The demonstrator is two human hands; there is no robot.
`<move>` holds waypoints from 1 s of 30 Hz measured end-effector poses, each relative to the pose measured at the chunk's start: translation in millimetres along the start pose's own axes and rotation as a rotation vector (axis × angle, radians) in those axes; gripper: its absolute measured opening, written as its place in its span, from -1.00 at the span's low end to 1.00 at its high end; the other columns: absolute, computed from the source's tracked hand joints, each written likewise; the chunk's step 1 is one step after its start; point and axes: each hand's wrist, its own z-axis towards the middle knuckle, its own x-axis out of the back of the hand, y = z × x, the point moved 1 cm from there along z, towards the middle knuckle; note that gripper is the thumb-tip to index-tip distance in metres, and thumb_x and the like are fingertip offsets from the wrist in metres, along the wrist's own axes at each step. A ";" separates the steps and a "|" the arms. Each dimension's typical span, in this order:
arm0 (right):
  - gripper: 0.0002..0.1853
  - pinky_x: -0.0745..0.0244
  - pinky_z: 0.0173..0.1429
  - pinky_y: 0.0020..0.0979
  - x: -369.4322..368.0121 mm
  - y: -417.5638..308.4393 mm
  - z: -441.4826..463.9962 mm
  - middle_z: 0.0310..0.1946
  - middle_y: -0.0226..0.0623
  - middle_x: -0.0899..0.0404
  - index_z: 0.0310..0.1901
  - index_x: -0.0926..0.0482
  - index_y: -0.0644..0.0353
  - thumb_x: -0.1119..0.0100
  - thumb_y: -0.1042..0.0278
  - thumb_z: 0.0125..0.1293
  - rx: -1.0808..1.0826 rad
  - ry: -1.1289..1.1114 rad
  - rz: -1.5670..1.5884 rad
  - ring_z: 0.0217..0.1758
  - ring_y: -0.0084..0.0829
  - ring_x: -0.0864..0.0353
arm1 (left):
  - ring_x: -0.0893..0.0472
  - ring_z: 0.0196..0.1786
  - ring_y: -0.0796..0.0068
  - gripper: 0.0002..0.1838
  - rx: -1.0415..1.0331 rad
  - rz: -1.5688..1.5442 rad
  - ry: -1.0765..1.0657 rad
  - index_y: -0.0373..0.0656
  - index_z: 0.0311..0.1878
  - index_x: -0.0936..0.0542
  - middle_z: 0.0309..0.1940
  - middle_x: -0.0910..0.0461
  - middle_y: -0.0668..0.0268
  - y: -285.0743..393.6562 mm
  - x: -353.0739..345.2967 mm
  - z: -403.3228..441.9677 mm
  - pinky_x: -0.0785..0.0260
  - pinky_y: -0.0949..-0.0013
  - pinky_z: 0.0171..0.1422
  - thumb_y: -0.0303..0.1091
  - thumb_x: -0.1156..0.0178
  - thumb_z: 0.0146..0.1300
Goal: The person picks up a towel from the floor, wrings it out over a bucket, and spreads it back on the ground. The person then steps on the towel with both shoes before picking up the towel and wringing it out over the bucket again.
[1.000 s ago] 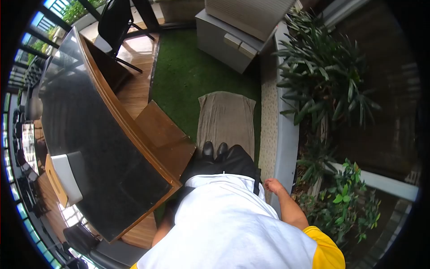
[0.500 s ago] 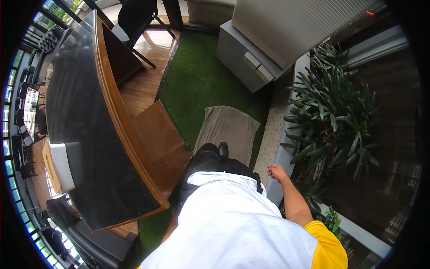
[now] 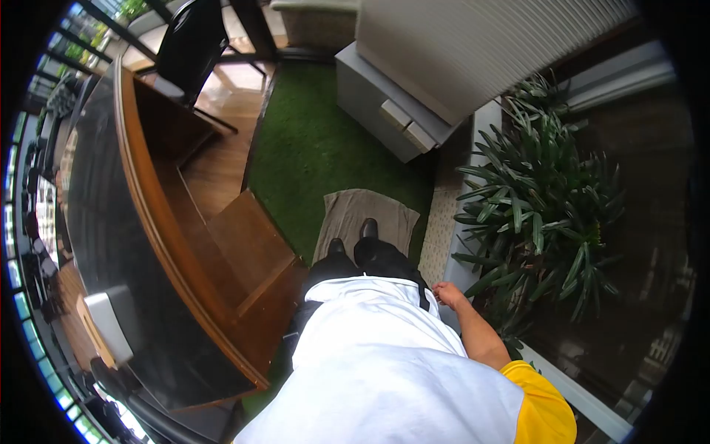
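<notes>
Planter rim, pale grey and straight, runs along the person's right side, and the right hand hangs near it, beside the hip. The right elbow is bent below the yellow sleeve, the forearm angling forward and inward to the hand, whose fingers curl loosely; whether their tips press together or pinch anything, I cannot tell. The left hand is out of sight, so its grip cannot be told. Both legs, in black trousers, end in dark shoes over a cloth, the right shoe ahead of the left. This cloth, wrinkled and grey-brown, lies on green turf, a narrow margin of which separates its right edge from a speckled strip at the planter's foot. Leftward, the turf meets a wooden panel, whose nearest corner juts close to the left leg. Ahead, the turf widens between plank flooring and a grey cabinet with sharp, boxy corners, a ridged, pale sheet above it. Long, pointed leaves of a plant spill over the planter's edge. On the left, a curved desk has a dark, glossy tabletop trimmed in brown wood; a white and tan object stands at its left edge, and a black chair is beyond its far end.
</notes>
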 end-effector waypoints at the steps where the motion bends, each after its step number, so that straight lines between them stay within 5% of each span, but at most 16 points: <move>1: -0.71 -0.42 -0.40 -0.43 1.7 2.8 2.7 -0.35 -0.36 -0.60 -0.03 -0.55 0.20 -0.02 0.41 0.21 0.019 0.000 0.040 -0.39 -0.50 -0.55 | -0.57 -0.42 0.36 -0.73 -0.013 0.002 -0.010 -0.30 -0.03 -0.52 -0.37 -0.59 0.17 8.1 -9.7 -4.9 -0.43 0.39 -0.41 -0.44 -0.05 0.23; 5: -0.75 -0.44 -0.37 -0.41 9.3 19.7 5.4 -0.36 -0.38 -0.60 -0.07 -0.56 0.16 -0.02 0.42 0.22 0.028 0.043 0.195 -0.37 -0.49 -0.56 | -0.57 -0.42 0.36 -0.73 -0.102 -0.083 -0.221 -0.31 -0.03 -0.51 -0.37 -0.59 0.17 47.9 -85.3 -52.9 -0.43 0.39 -0.42 -0.44 -0.05 0.23; 11: -0.81 -0.41 -0.40 -0.41 -21.3 65.1 -21.5 -0.45 -0.40 -0.57 -0.21 -0.62 0.14 -0.04 0.34 0.24 0.022 0.160 0.418 -0.42 -0.52 -0.52 | -0.57 -0.44 0.36 -0.73 -0.112 -0.225 -1.129 -0.31 -0.02 -0.51 -0.38 -0.58 0.17 141.4 -238.5 -173.8 -0.43 0.39 -0.43 -0.45 -0.05 0.24; 14: -0.82 -0.40 -0.39 -0.43 -46.3 93.7 -46.7 -0.44 -0.42 -0.57 -0.25 -0.63 0.13 -0.08 0.30 0.22 -0.114 0.132 0.526 -0.43 -0.53 -0.49 | -0.57 -0.44 0.36 -0.73 -0.160 -0.182 -1.404 -0.32 -0.02 -0.50 -0.38 -0.58 0.16 188.4 -275.8 -200.0 -0.43 0.39 -0.44 -0.45 -0.04 0.24; 17: -0.78 -0.45 -0.37 -0.40 -66.8 114.8 -48.9 -0.42 -0.33 -0.58 -0.19 -0.62 0.17 -0.08 0.31 0.19 -0.207 0.135 0.611 -0.46 -0.44 -0.53 | -0.57 -0.45 0.36 -0.73 -0.232 -0.156 -1.516 -0.32 -0.01 -0.50 -0.38 -0.58 0.16 230.5 -304.1 -210.2 -0.43 0.39 -0.45 -0.45 -0.04 0.24; 20: -0.82 -0.41 -0.42 -0.45 -91.9 173.4 -6.0 -0.47 -0.34 -0.55 -0.26 -0.61 0.16 -0.07 0.32 0.19 0.043 0.074 0.276 -0.48 -0.49 -0.51 | -0.57 -0.45 0.36 -0.73 -0.180 -0.199 -1.578 -0.32 -0.01 -0.50 -0.38 -0.58 0.16 274.5 -331.2 -200.2 -0.43 0.40 -0.46 -0.45 -0.04 0.24; 25: -0.88 -0.32 -0.52 -0.45 -105.6 121.4 -47.3 -0.60 -0.43 -0.46 -0.46 -0.53 0.16 -0.04 0.37 0.17 -0.136 0.158 0.917 -0.56 -0.52 -0.44 | -0.57 -0.46 0.35 -0.73 0.215 -0.468 -1.623 -0.33 -0.01 -0.49 -0.39 -0.58 0.15 353.9 -349.5 -159.8 -0.42 0.40 -0.47 -0.46 -0.04 0.25; 30: -0.90 -0.38 -0.50 -0.40 -130.3 123.4 -33.9 -0.58 -0.40 -0.47 -0.44 -0.54 0.15 -0.01 0.43 0.14 -0.170 0.080 0.959 -0.50 -0.47 -0.50 | -0.57 -0.46 0.38 -0.70 0.036 -0.564 -1.464 -0.34 0.02 -0.46 -0.37 -0.58 0.15 447.2 -324.5 -169.6 -0.42 0.42 -0.47 -0.44 -0.08 0.25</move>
